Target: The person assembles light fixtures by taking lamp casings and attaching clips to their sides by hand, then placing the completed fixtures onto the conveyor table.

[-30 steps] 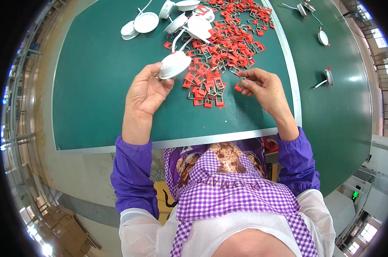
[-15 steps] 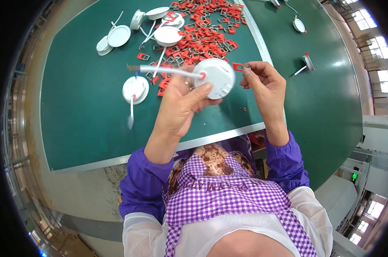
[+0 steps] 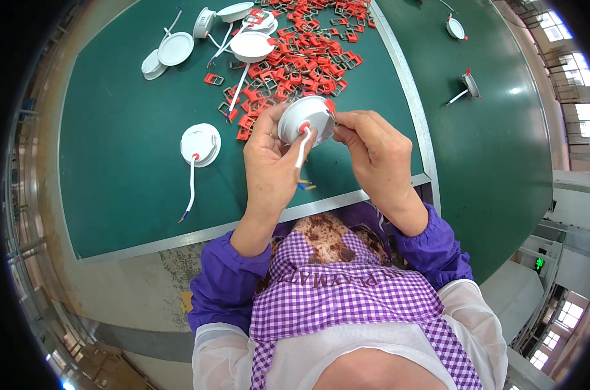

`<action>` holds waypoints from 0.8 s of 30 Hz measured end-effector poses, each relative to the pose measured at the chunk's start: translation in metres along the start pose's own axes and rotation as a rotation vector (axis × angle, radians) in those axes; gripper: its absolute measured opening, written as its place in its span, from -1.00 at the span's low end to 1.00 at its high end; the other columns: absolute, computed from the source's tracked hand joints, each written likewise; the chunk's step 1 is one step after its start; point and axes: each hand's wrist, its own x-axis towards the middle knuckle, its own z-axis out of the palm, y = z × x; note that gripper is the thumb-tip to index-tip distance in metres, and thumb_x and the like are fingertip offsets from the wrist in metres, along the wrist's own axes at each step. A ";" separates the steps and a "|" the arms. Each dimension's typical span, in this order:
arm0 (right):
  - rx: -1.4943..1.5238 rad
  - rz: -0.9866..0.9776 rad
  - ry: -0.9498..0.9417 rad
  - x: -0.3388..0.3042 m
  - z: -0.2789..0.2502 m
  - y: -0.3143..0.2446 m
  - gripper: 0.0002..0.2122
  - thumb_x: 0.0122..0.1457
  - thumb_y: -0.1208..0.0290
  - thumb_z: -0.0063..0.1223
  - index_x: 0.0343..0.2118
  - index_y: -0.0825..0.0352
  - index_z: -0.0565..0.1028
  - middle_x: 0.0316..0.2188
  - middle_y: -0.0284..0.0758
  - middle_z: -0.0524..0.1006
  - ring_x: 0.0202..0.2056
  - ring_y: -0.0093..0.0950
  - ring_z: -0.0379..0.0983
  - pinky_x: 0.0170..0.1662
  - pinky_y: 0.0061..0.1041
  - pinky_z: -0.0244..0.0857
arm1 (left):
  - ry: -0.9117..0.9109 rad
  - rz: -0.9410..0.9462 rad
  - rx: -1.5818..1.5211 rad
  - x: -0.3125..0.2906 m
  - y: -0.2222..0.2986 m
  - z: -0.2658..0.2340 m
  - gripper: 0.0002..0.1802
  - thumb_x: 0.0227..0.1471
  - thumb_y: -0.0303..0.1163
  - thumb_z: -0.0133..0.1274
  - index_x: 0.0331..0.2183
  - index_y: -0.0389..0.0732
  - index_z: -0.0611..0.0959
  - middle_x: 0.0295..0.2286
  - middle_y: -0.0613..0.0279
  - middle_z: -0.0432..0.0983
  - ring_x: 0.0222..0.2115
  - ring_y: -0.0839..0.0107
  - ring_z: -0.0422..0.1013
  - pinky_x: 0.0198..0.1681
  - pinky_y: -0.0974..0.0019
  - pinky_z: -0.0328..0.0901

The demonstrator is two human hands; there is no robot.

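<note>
Between my hands is a round white downlight [image 3: 296,117], its back turned up and a short white cable [image 3: 301,155] hanging from a red grommet. My left hand [image 3: 269,153] grips it by the rim, the thumb lying near the cable. A red-tipped spring clip [image 3: 330,107] sits against the light's right edge. My right hand [image 3: 376,146] pinches the clip's metal end there; whether the clip is seated cannot be made out. Above the hands lies a big pile of red spring clips [image 3: 301,65]. Another white downlight [image 3: 201,143] rests to the left, its cable toward me.
More white downlights [image 3: 176,49] lie at the far left, and several are stacked beside the pile [image 3: 253,47]. A metal strip [image 3: 409,84] edges the green table [image 3: 126,175]. Beyond it, a second green surface [image 3: 496,143] carries downlights with red clips [image 3: 469,84].
My right hand has moved left, bringing the spring clip against the downlight. My left hand has tilted the light, and its cable now hangs toward me instead of pointing left.
</note>
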 end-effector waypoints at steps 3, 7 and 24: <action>-0.041 -0.006 -0.017 0.000 0.004 0.000 -0.85 0.04 0.65 0.14 -0.30 0.37 0.53 -0.43 -0.21 0.55 -0.45 -0.26 0.53 -0.41 -0.39 0.41 | -0.029 0.074 0.073 -0.002 -0.004 -0.002 -0.61 0.07 -0.61 0.12 -0.04 -0.37 0.46 -0.18 0.18 0.51 -0.19 0.52 0.45 -0.17 0.45 0.39; -0.072 -0.022 -0.002 0.001 0.006 0.001 -0.84 0.00 0.67 0.15 -0.32 0.37 0.52 -0.45 -0.22 0.55 -0.45 -0.26 0.53 -0.42 -0.39 0.40 | 0.013 0.007 0.069 -0.003 -0.001 0.000 -0.62 0.06 -0.61 0.12 -0.04 -0.35 0.49 -0.19 0.20 0.52 -0.21 0.54 0.45 -0.18 0.45 0.38; 0.542 0.541 -0.381 -0.020 -0.033 0.004 -0.55 0.03 0.54 0.28 0.01 0.41 0.43 -0.17 -0.26 0.54 -0.35 -0.62 0.50 -0.26 -0.58 0.40 | -0.137 -0.074 0.070 -0.049 -0.009 0.002 -0.66 0.07 -0.51 0.15 -0.10 -0.29 0.49 -0.26 0.25 0.51 -0.26 0.57 0.44 -0.22 0.44 0.37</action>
